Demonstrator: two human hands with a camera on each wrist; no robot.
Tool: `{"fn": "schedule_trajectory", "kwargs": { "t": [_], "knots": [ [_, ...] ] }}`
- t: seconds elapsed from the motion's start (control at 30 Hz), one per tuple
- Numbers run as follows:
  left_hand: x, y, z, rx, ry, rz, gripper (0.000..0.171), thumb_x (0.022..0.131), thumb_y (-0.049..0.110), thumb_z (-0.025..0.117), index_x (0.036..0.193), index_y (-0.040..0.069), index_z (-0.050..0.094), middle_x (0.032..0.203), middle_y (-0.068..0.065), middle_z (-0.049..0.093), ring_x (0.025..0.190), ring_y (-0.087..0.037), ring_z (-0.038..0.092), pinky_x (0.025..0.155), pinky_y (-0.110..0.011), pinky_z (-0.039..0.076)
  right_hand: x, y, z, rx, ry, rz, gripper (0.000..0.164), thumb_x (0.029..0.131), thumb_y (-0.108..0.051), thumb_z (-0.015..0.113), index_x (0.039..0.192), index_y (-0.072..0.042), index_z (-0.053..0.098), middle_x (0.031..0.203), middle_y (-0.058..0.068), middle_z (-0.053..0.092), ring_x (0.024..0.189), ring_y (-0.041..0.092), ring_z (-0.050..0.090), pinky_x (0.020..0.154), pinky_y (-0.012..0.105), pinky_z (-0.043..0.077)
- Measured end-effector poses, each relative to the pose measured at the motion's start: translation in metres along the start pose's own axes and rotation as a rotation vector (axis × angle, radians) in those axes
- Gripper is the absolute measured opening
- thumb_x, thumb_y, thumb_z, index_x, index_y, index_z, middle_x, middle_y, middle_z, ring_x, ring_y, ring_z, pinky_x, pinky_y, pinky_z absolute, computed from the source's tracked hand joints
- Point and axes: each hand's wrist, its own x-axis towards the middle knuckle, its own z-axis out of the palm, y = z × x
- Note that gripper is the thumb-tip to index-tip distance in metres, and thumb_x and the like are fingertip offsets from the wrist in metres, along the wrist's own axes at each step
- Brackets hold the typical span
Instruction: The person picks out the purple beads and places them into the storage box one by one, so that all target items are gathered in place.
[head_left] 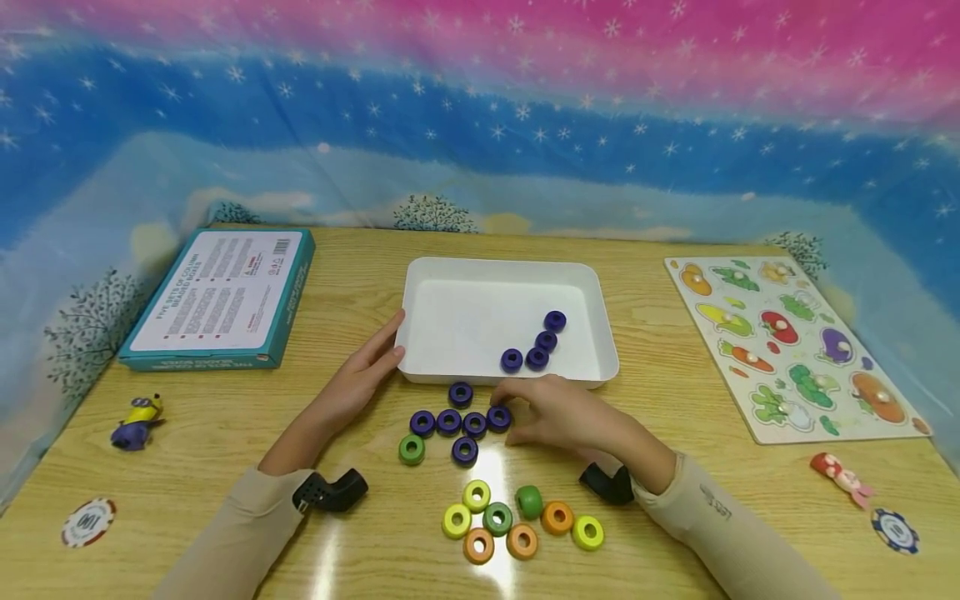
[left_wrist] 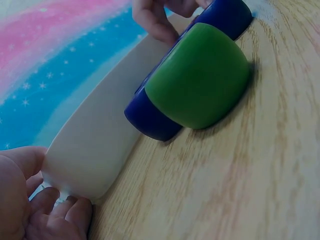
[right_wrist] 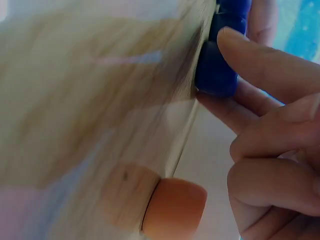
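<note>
A white tray [head_left: 480,321] lies on the wooden table with several dark purple rings [head_left: 555,321] inside its right half. My left hand [head_left: 365,372] holds the tray's left end; in the left wrist view, the thumb is at the wall and the other fingers curl low by the corner. In front of the tray, my right hand [head_left: 558,414] pinches a purple ring [head_left: 498,418] between thumb and finger, at the right end of a row. More purple rings [head_left: 448,422] and a green ring [head_left: 412,449] lie beside it.
Nearer me lie yellow rings [head_left: 457,521], orange rings [head_left: 478,546] and green rings [head_left: 498,518]. A teal box [head_left: 217,292] and a small yellow-and-purple figure [head_left: 138,422] are left. A vegetable puzzle board [head_left: 787,350], a mushroom-topped figure [head_left: 842,479] and a blue chip [head_left: 895,531] are right.
</note>
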Motion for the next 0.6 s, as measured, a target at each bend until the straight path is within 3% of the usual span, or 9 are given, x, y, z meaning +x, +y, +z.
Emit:
{"fn": "schedule_trajectory", "kwargs": {
  "t": [0.4,0.6],
  "knots": [
    [-0.001,0.0,0.0,-0.02,-0.02,0.016,0.053,0.091,0.025,0.038,0.136,0.017,0.013,0.139,0.003,0.009,0.125,-0.011,0.009,0.099,-0.033,0.014,-0.001,0.002,-0.001,0.033,-0.022,-0.087,0.03,0.07,-0.023,0.069,0.097,-0.017,0.058,0.092,-0.011,0.056,0.079,0.004,0.051,0.067,0.021,0.041],
    [0.001,0.0,0.0,-0.015,-0.018,0.009,0.052,0.091,0.022,0.037,0.137,0.016,0.013,0.139,0.004,0.009,0.124,-0.01,0.009,0.099,-0.032,0.014,-0.002,0.004,-0.019,0.064,0.038,-0.097,0.029,0.072,-0.023,0.067,0.1,-0.019,0.057,0.082,-0.011,0.055,0.048,0.003,0.038,0.05,0.02,0.037]
  ]
}}
